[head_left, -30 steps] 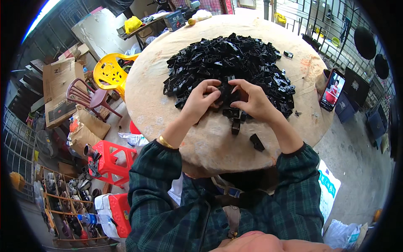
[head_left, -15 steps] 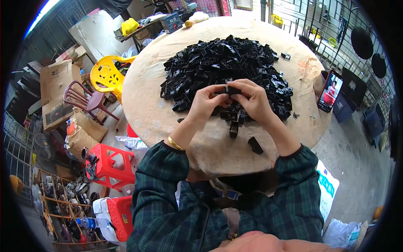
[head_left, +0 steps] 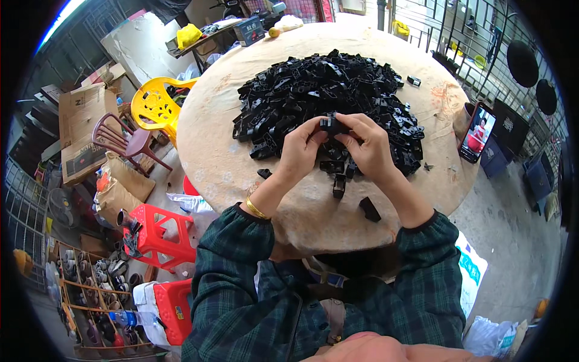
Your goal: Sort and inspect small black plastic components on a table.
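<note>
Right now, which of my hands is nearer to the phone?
Right. Your right hand is left of the phone; your left hand is farther left, with the right one between it and the phone.

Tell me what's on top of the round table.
A big heap of black parts sits on the tan cloth, with a few loose parts around it and a phone at the right edge. Anything beneath the heap is covered and can't be seen.

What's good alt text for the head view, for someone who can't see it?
A person's left hand and right hand hold a small black part in front of a large heap of similar parts on a round, cloth-covered table. A phone stands at the table's right edge; a yellow chair stands left.
</note>
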`<state>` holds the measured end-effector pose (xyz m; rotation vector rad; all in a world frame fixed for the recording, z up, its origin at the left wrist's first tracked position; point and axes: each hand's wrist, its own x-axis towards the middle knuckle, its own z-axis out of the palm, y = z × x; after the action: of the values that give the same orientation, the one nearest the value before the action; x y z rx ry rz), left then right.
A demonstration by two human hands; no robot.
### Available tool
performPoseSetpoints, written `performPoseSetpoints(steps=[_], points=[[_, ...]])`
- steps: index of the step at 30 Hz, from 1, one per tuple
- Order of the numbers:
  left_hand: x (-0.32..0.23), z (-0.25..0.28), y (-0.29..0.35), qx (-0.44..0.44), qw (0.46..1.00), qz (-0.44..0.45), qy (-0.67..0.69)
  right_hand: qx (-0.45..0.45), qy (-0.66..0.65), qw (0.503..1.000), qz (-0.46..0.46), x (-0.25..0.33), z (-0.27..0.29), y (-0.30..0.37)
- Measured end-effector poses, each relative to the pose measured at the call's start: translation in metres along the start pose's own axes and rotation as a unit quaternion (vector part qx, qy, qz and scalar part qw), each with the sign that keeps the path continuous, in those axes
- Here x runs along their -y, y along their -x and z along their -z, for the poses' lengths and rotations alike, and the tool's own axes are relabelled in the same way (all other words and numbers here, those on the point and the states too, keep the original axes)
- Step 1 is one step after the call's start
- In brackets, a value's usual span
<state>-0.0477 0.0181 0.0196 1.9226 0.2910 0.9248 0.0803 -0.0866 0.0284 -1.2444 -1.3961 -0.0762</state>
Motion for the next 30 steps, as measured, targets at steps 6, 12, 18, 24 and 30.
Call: performPoseSetpoints(steps=[6,12,18,24,30], points=[[0.000,-0.003,0.001,-0.016,0.999,0.003,0.051,-0.004,0.011,1.000,0.008,0.007,-0.002,0.000],[-0.006,-0.015,0.009,-0.024,0.903,0.160,0.399,-0.010,0.154,0.980,0.125,0.008,0.001,0.000],[-0.005,-0.012,0.009,-0.020,0.913,0.166,0.373,0.007,0.194,0.972,0.135,0.017,-0.008,0.005],[-0.012,0.029,-0.007,0.036,0.978,0.141,0.151,0.003,0.056,0.997,-0.046,0.011,0.000,-0.002],[-0.018,0.039,-0.001,0.335,0.917,0.119,-0.179,0.312,0.193,0.930,-0.024,-0.007,0.007,0.006]])
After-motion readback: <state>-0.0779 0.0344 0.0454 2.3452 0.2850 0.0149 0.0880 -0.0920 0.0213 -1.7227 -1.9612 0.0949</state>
